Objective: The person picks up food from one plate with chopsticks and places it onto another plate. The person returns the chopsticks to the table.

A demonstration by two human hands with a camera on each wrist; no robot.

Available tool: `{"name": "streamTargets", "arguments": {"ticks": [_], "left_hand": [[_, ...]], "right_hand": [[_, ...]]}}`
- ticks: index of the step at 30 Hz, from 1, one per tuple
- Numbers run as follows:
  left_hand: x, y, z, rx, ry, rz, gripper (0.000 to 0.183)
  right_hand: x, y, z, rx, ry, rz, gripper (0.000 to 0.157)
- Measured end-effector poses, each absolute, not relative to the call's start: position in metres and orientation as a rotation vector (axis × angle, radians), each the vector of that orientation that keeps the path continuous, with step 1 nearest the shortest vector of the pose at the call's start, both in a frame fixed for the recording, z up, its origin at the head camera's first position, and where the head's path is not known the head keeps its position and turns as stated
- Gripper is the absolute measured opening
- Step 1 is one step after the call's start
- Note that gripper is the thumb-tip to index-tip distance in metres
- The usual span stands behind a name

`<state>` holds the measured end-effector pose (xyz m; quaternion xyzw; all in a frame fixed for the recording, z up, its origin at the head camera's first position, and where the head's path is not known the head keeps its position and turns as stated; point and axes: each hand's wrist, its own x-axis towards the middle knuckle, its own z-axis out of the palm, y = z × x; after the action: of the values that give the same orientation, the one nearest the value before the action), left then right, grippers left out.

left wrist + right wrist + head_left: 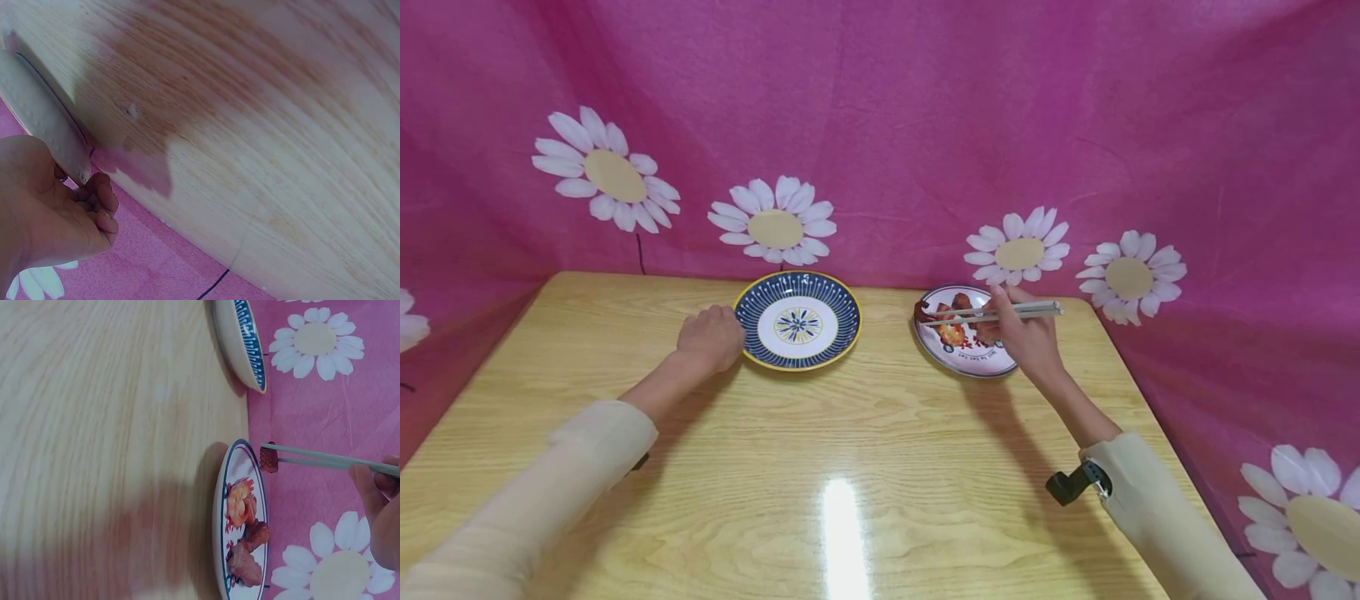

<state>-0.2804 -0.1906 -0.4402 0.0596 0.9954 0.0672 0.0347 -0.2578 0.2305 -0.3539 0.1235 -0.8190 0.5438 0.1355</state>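
Note:
My left hand grips the left rim of a blue-and-white patterned plate with a yellow edge; in the left wrist view its curled fingers meet the rim. In my right hand is a pair of metal chopsticks, pointing left. Their tips pinch a dark reddish-brown piece of food, raised above the far edge of a smaller white plate in the right wrist view. On that plate lie a shrimp-like orange piece and several brown meat pieces, partly hidden by the right hand in the head view.
Both plates stand near the far edge of a light wooden table, with bare wood between them. Behind it hangs a magenta cloth with white daisies. A black wrist camera mount sits at the right sleeve.

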Motion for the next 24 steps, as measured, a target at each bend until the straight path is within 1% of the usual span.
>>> {"name": "streamTargets", "arguments": {"ticks": [2, 8, 11, 15, 20, 24], "left_hand": [[-0.281, -0.191, -0.441, 0.187, 3.063, 0.203, 0.032], [-0.280, -0.191, -0.441, 0.183, 3.050, 0.213, 0.033], [-0.280, -0.190, -0.440, 0.173, 3.042, 0.221, 0.034], [-0.280, -0.190, -0.439, 0.171, 3.039, 0.230, 0.035], [-0.280, -0.190, -0.439, 0.174, 3.047, 0.235, 0.034], [-0.280, -0.191, -0.439, 0.178, 3.057, 0.242, 0.034]], "right_hand": [[-0.256, 0.233, -0.354, 0.372, -2.373, 1.563, 0.036], [-0.271, 0.251, -0.375, 0.369, -2.359, 1.580, 0.040], [-0.274, 0.256, -0.381, 0.308, -2.401, 1.464, 0.044], [-0.272, 0.259, -0.384, 0.223, -2.448, 1.321, 0.045], [-0.271, 0.262, -0.387, 0.212, -2.407, 1.477, 0.044], [-0.270, 0.267, -0.389, 0.195, -2.414, 1.458, 0.048]]}}
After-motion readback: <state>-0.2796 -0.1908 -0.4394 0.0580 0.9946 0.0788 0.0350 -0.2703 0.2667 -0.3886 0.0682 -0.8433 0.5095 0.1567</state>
